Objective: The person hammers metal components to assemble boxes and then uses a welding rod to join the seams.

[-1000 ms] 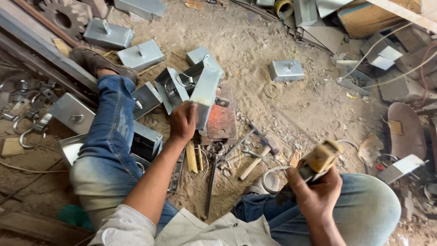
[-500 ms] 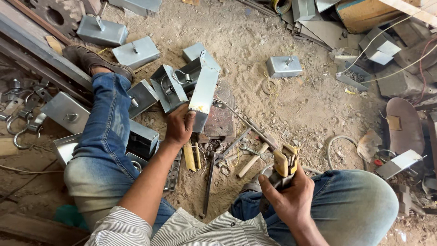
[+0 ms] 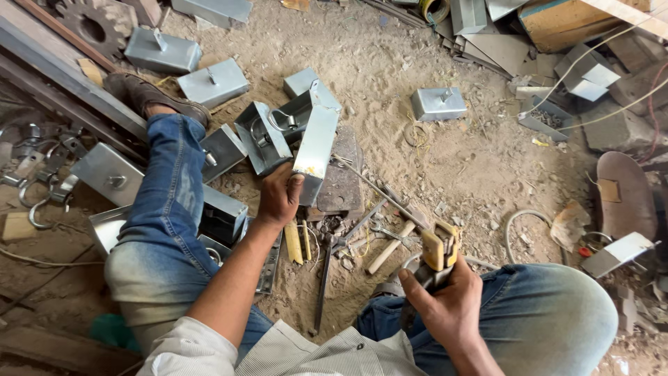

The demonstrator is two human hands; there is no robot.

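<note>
Closest in, right hand [image 3: 445, 303] clenched round the grip of a yellow-headed welding holder [image 3: 438, 247], lifted off the ground and angled toward the work, jaws up. Just beyond, left hand [image 3: 278, 198] clamped on the lower end of a grey sheet-metal box [image 3: 316, 143], stood on edge over a flat rusty plate [image 3: 341, 181], apparently to steady it there. Between both, wooden-handled hammer [image 3: 390, 248] lying within reach. Farther out, finished metal boxes [image 3: 212, 81] scattered over the sandy floor [image 3: 390, 63].

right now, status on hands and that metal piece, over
Left hand grips metal piece, upright on the ground. Right hand holds yellow tool. Hammer lies between.
</note>
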